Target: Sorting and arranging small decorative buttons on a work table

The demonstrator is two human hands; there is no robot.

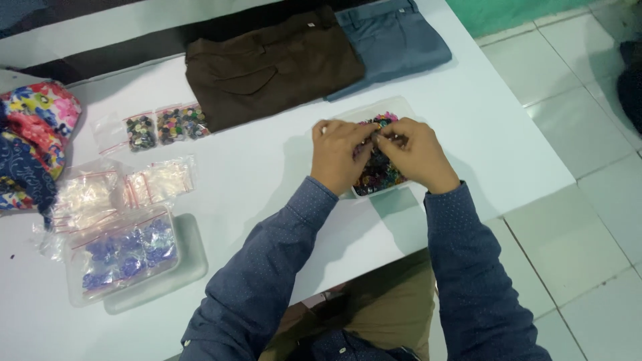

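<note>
Both hands meet over a clear plastic tray (408, 124) heaped with small multicoloured buttons (378, 170). The left hand (336, 155) and the right hand (414, 155) have their fingers (366, 136) drawn narrow and pinched together on something tiny at the tray's far end; what it is cannot be told.

The tray sits directly under the fingers, near the white surface (267, 167) edge closest to the person, with tiled floor (588, 220) beyond the surface's right edge. Just past the fingers lie folded brown trousers (274, 63) and folded blue-grey trousers (394, 40), touching side by side.

Bare surface runs left of the fingers. Farther left sit small bags of buttons (167, 126), empty clear zip bags (114, 190), and a lidded container of bluish pieces (124, 257).
</note>
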